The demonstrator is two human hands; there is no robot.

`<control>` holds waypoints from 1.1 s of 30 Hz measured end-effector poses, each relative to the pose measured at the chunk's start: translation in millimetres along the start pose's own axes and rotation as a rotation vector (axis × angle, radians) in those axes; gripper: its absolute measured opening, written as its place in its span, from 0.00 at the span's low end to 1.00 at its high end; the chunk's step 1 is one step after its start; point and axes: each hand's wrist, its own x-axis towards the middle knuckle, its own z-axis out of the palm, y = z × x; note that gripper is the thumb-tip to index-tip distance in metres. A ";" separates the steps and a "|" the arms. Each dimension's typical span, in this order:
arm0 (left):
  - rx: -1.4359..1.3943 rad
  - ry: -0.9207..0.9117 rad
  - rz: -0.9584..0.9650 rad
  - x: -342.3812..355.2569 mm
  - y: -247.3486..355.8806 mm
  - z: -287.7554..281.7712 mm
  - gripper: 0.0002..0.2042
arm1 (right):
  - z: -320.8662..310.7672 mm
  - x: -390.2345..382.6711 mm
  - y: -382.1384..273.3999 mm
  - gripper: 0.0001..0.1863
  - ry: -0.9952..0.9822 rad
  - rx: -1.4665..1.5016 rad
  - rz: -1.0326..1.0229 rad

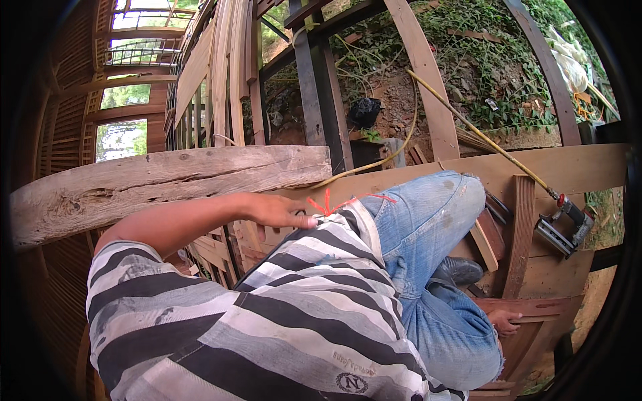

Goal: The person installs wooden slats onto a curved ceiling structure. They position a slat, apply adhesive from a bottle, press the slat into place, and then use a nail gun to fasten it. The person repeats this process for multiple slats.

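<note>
My left hand [277,210] hovers at the waist of my striped shirt, its fingers loosely apart and its thumb close to the hem. Beside the thumb, a red string [326,204] is tied in a knot at my waistband, with loose ends sticking out. Past my bent knee in blue jeans, my right hand [505,323] shows only in part; its fingers curl over the rail of a reddish wooden frame [535,309]. The right forearm is hidden behind the leg. A nail gun [565,226] lies on the planks to the right, joined to a yellow hose [481,137].
A thick weathered beam [174,177] lies to my left. Upright boards [227,73] lean behind it. A short ridged plank [519,234] lies between my knee and the nail gun. Beyond the wide board [575,167] are gaps over weedy ground. A dark boot [458,271] is under my leg.
</note>
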 end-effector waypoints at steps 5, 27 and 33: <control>0.213 -0.484 -0.136 -2.1 5.1 -22.7 0.37 | 3.4 3.5 5.5 0.38 0.027 -0.001 -0.031; 0.396 0.357 1.032 203.0 360.7 -65.7 0.16 | -25.2 -7.3 -30.3 0.36 -0.036 -0.040 0.165; 0.486 0.929 1.469 244.2 504.7 23.6 0.12 | -35.3 -11.2 -44.8 0.36 -0.054 0.035 0.193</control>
